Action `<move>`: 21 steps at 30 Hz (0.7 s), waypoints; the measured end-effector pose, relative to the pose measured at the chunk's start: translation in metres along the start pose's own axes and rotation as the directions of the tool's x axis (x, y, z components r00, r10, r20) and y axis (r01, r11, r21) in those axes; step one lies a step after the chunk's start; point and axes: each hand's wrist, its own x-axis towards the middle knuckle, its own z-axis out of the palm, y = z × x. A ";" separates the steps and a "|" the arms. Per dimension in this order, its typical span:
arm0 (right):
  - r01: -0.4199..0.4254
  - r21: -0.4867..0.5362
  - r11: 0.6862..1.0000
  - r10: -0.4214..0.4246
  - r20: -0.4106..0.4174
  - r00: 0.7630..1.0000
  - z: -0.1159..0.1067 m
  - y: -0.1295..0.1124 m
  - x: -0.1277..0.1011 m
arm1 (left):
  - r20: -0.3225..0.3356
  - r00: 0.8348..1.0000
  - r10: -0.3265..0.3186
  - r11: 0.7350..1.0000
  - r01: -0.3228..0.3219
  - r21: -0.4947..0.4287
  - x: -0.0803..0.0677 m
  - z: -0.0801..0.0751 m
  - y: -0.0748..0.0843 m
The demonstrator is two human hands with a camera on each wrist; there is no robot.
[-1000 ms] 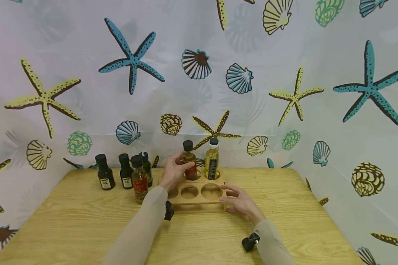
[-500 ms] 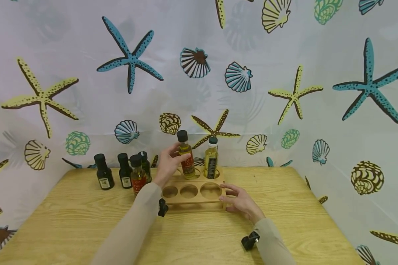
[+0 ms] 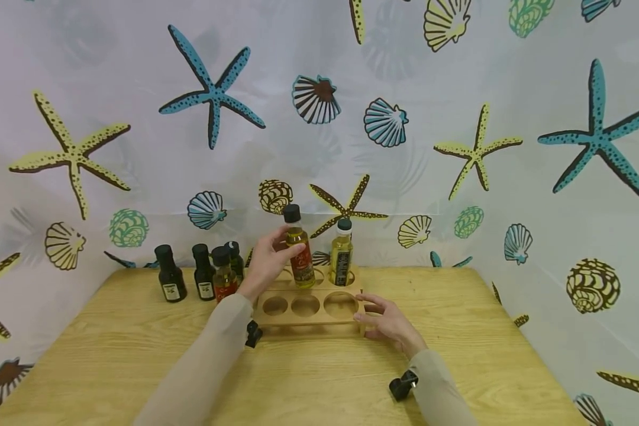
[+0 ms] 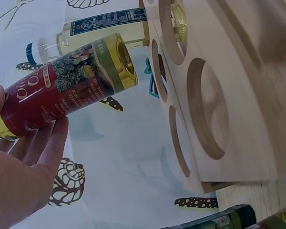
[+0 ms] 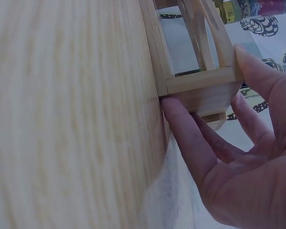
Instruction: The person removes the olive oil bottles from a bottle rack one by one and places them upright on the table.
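My left hand [image 3: 277, 254] grips a small oil bottle with a red label [image 3: 301, 260] and a black cap, held tilted just above the back row of a wooden rack with round holes [image 3: 309, 318]. In the left wrist view the red-label bottle [image 4: 71, 88] lies in the left hand [image 4: 24, 167], its base close to the rack [image 4: 238, 95]. A yellow oil bottle with a dark label [image 3: 342, 255] stands in the back right hole. With straight fingers my right hand [image 3: 386, 319] touches the rack's front right corner, the thumb on top of the rack corner [image 5: 205, 88].
Several dark and red-label bottles [image 3: 202, 275] stand together on the wooden table [image 3: 112, 355] left of the rack. The three front holes of the rack hold nothing. A starfish-and-shell curtain [image 3: 458, 148] closes in the back and right side.
The left hand has raised the red-label bottle a little out of the back middle hole and tipped its cap to the left. The right hand stays at the rack's corner.
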 end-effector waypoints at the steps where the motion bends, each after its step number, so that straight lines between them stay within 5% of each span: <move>1: -0.002 -0.002 1.000 0.002 0.001 1.000 0.000 0.000 -0.001 | 0.004 1.000 -0.005 1.000 0.005 0.000 -0.002 -0.001 0.001; 9: -0.008 0.015 1.000 0.008 0.008 1.000 -0.001 -0.001 -0.002 | 0.017 0.998 0.053 0.999 -0.052 -0.010 -0.016 -0.014 0.003; 21: -0.027 0.012 1.000 0.026 0.015 1.000 0.000 0.001 0.000 | 0.007 0.996 0.084 0.984 -0.084 0.159 -0.037 -0.046 0.002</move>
